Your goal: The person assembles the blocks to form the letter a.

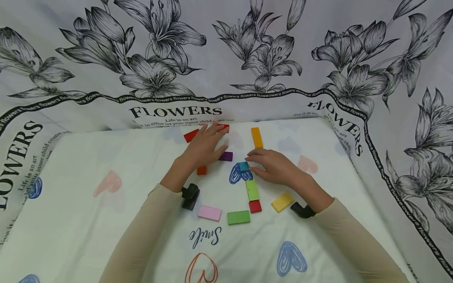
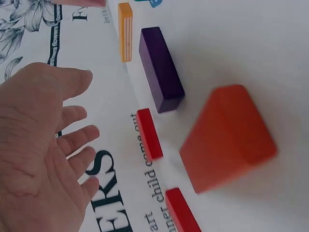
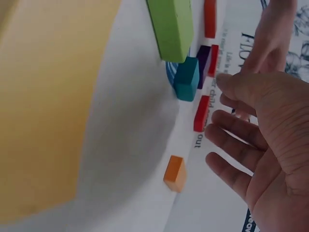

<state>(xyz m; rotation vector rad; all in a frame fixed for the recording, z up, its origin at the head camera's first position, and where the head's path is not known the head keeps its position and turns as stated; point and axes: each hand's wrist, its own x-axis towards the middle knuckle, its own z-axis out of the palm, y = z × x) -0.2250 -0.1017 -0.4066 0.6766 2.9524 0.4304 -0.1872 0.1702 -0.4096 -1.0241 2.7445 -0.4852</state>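
My left hand (image 1: 202, 148) hovers palm down at the far side of the table, over a group of blocks. By its thumb lies a purple block (image 1: 226, 156); the left wrist view shows loosely extended fingers (image 2: 79, 137) with nothing in them. Two red blocks (image 1: 191, 135) lie beyond that hand, and an orange-red block (image 1: 202, 170) sits under its wrist. My right hand (image 1: 274, 167) is just right of a small teal block (image 1: 243, 166). In the right wrist view its fingers (image 3: 236, 130) are relaxed and hold nothing. The teal block (image 3: 187, 79) stands apart from them.
An orange block (image 1: 257, 137) lies beyond the right hand. Nearer me are a lime block (image 1: 252, 190) touching a red one (image 1: 255, 206), a green block (image 1: 238, 217), a pink block (image 1: 209, 212), a black block (image 1: 190, 201) and a yellow block (image 1: 282, 202). Floral cloth (image 1: 226, 70) hangs behind.
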